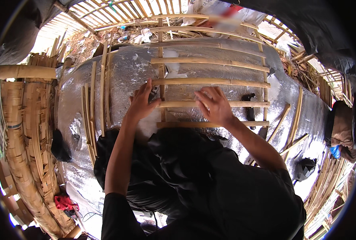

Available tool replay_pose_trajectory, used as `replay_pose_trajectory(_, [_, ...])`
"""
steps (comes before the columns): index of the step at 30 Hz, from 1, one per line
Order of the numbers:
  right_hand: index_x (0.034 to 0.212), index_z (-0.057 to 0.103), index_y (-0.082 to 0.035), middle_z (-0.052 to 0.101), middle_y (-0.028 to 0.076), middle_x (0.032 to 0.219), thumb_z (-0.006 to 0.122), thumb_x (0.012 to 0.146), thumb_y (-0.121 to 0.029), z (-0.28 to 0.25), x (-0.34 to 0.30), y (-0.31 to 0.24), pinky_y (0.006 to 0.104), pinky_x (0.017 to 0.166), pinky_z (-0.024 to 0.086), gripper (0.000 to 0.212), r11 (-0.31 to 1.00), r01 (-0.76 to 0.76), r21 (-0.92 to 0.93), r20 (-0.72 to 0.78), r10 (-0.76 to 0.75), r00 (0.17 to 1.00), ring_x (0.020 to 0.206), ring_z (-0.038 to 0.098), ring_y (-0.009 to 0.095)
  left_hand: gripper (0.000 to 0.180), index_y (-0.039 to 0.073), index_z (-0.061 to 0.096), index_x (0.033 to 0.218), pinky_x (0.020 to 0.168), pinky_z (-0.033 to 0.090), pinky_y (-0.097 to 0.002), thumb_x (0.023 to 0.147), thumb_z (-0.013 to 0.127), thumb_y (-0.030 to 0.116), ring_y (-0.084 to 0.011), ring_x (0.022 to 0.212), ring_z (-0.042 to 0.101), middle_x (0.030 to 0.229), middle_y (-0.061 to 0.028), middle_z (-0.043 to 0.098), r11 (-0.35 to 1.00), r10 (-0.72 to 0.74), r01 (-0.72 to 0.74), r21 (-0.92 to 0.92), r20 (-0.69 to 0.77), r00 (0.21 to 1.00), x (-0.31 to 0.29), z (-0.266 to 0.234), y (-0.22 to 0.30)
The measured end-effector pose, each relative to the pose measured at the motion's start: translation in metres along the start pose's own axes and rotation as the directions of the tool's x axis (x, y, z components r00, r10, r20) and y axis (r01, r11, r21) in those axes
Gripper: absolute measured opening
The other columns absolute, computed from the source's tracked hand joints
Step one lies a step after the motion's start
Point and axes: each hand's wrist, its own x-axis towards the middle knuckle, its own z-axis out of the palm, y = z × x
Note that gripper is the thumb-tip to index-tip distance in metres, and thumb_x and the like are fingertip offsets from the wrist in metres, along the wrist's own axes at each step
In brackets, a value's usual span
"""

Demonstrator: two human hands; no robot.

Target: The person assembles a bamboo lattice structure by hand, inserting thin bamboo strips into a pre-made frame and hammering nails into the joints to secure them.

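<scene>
A ladder-like frame of bamboo slats (218, 83) lies in front of me, its crosspieces set over two upright strips. My left hand (140, 105) is at the frame's left side, fingers spread, index finger and thumb close to the ends of two slats. A small dark object (154, 93) shows between that thumb and index finger; its kind is unclear. Over the second-nearest slat (178, 104) hovers or rests my right hand (217, 107), its fingers bent and apart, with nothing seen in them. Whether it touches the slat I cannot tell.
Silvery sheeting (126, 68) covers the ground. Loose bamboo strips (103, 88) lie left of the frame, more strips (296, 116) to its right. A black tool-like object (249, 106) sits beneath the frame's right part. Woven bamboo (34, 148) stands far left, near a red item (65, 203).
</scene>
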Motion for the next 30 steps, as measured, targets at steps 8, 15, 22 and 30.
replay_pose_trajectory(8, [0.128,0.072,-0.016,0.061,0.01,0.13,0.073,0.096,-0.02,0.041,0.076,0.002,0.0475,0.102,0.054,0.032,0.977,0.168,-0.132,0.079,-0.159,0.984,0.118,0.061,0.033,0.102,0.024,0.022,0.172,0.119,0.027,-0.0688,0.09,0.078,0.042,-0.0421,0.148,0.043,0.164,-0.0134,0.044,0.999,-0.034,0.035,0.006,-0.086,0.996,-0.007,-0.001,0.01])
replay_pose_trajectory(15, [0.106,0.075,-0.013,0.07,0.004,0.115,0.073,0.094,-0.019,0.09,0.108,0.004,0.0444,0.097,0.057,0.014,0.979,0.205,0.016,0.104,-0.206,0.973,0.109,0.068,0.028,0.089,0.017,0.041,0.165,0.11,0.043,-0.056,0.088,0.08,0.036,-0.0356,0.128,0.06,0.137,-0.013,0.064,0.995,-0.055,0.033,-0.093,-0.254,0.966,0.002,0.017,0.01])
replay_pose_trajectory(22, [0.1,0.076,-0.007,0.073,0.008,0.117,0.076,0.091,-0.016,0.082,0.126,0.003,0.0417,0.084,0.063,0.013,0.98,0.098,0.17,0.263,-0.142,0.954,0.099,0.073,0.031,0.084,0.008,0.059,0.151,0.09,0.055,-0.0525,0.078,0.087,0.04,-0.0387,0.101,0.072,0.11,-0.0167,0.075,0.988,-0.075,-0.003,-0.156,-0.493,0.867,0.009,0.034,0.022])
replay_pose_trajectory(30, [0.105,0.077,-0.006,0.072,0.011,0.121,0.075,0.091,-0.014,0.084,0.121,0.003,0.042,0.085,0.062,0.016,0.974,0.051,0.22,0.261,-0.109,0.959,0.1,0.074,0.033,0.096,0.005,0.059,0.15,0.083,0.059,-0.0487,0.065,0.096,0.031,-0.0377,0.093,0.073,0.104,-0.0172,0.076,0.985,-0.126,0.04,-0.166,-0.547,0.828,0.009,0.041,0.034])
